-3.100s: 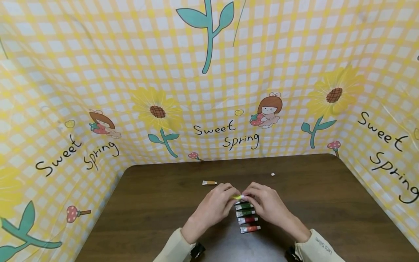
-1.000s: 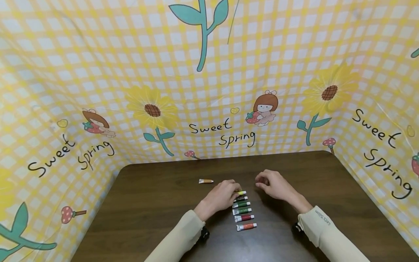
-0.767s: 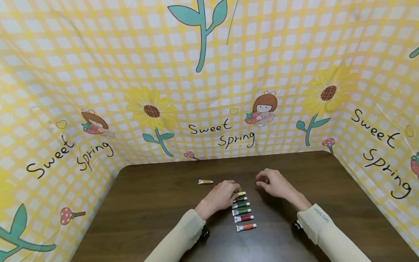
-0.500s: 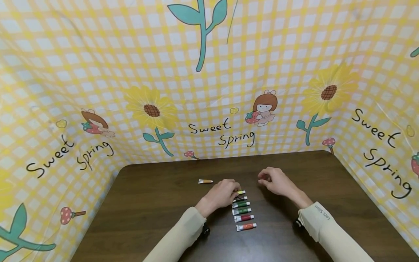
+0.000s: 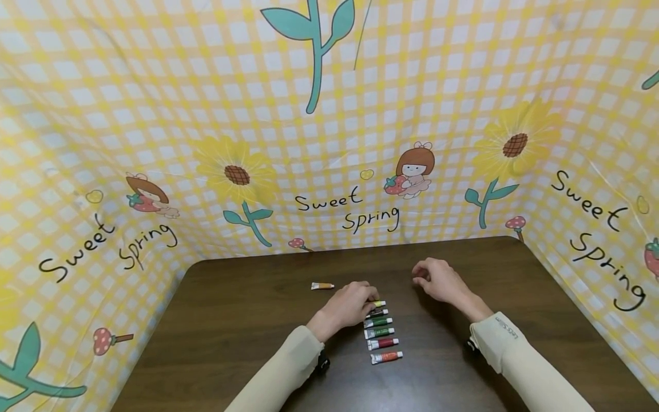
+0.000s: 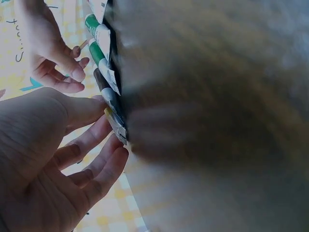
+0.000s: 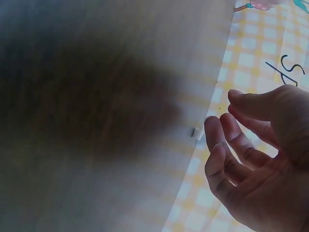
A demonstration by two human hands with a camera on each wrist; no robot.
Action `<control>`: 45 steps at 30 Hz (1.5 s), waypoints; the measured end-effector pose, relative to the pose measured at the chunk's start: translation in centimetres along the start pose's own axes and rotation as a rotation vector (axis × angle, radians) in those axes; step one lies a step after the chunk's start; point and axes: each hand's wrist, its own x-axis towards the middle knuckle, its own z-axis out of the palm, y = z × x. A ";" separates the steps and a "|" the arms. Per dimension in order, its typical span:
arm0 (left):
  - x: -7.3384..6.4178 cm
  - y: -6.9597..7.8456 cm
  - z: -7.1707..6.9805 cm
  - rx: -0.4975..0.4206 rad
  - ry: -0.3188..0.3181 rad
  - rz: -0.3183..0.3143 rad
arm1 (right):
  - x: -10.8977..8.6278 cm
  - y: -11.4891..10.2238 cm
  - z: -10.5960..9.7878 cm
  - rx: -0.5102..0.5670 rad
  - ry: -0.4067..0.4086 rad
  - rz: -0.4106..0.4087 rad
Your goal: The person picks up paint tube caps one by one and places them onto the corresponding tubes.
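Note:
My left hand (image 5: 350, 304) pinches a yellow paint tube (image 5: 380, 303) at the far end of a row on the table; its white cap pokes out past the fingertips. In the left wrist view, the thumb and fingers meet around the crimped end of that yellow tube (image 6: 116, 126). Below it in the row lie a black tube (image 5: 378, 313), two green ones, a dark red tube (image 5: 383, 344) and an orange-red tube (image 5: 386, 357). My right hand (image 5: 440, 280) hovers to the right, fingers loosely bent and holding nothing. Beyond its fingertips sits a small white cap (image 7: 196, 133), hidden in the head view.
An ochre paint tube (image 5: 322, 285) lies by itself, left of the row and beyond the left hand. The dark wooden table (image 5: 231, 343) ends at a yellow checked cloth (image 5: 329, 143) that stands at the back and both sides.
Earlier both hands were together at the yellow tube, above the row. The tube now lies at the row's far end under the left hand, and the right hand has drawn away to the right and back.

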 end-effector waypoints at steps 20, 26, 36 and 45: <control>-0.8 -0.2 -1.5 -0.021 0.004 -0.033 | 1.1 1.9 0.1 -0.071 0.016 0.014; -0.8 -0.7 -1.5 -0.026 -0.001 -0.049 | 1.4 2.4 0.2 -0.068 0.019 -0.019; -1.5 -1.5 -2.3 -0.010 0.032 -0.065 | 1.9 2.9 0.0 -0.077 -0.019 -0.006; -2.4 -2.8 -3.1 0.026 0.062 -0.090 | 2.6 3.1 0.1 -0.080 -0.046 0.010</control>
